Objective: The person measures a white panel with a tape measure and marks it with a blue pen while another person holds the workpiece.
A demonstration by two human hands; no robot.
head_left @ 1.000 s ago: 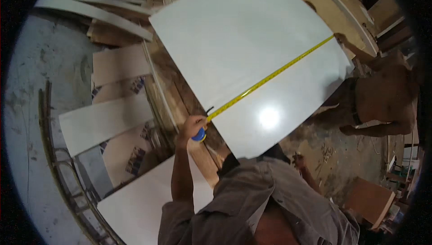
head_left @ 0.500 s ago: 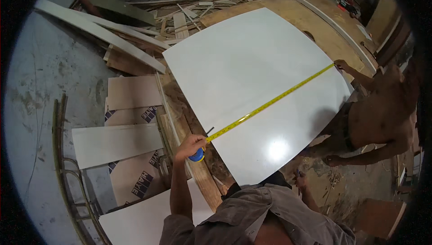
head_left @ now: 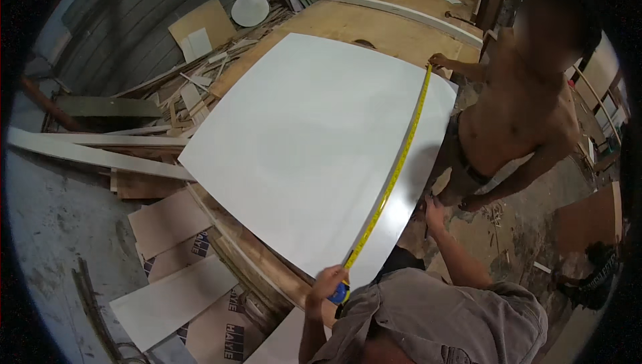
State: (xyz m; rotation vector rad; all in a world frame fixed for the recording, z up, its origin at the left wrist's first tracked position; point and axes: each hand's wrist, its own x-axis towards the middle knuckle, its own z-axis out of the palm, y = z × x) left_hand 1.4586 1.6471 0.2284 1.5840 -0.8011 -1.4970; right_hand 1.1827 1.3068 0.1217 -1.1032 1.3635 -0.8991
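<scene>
Gripping the blue tape measure [head_left: 340, 293] at the near corner of the white panel [head_left: 287, 143], the left hand [head_left: 328, 282] has its fingers curled round it; the yellow blade [head_left: 396, 170] runs over the panel to a co-worker's hand [head_left: 438, 61] at the far edge; the right hand [head_left: 433, 210] is beside the panel, whether grasping anything I cannot tell.

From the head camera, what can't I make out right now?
All in the head view:
Markings on the yellow tape: too small to read.
Part of the blue tape case: hidden by the left hand.
Whether the right hand holds anything: too small and dark.
Rest of the lower white sheet: cut off by the picture's lower edge.
</scene>
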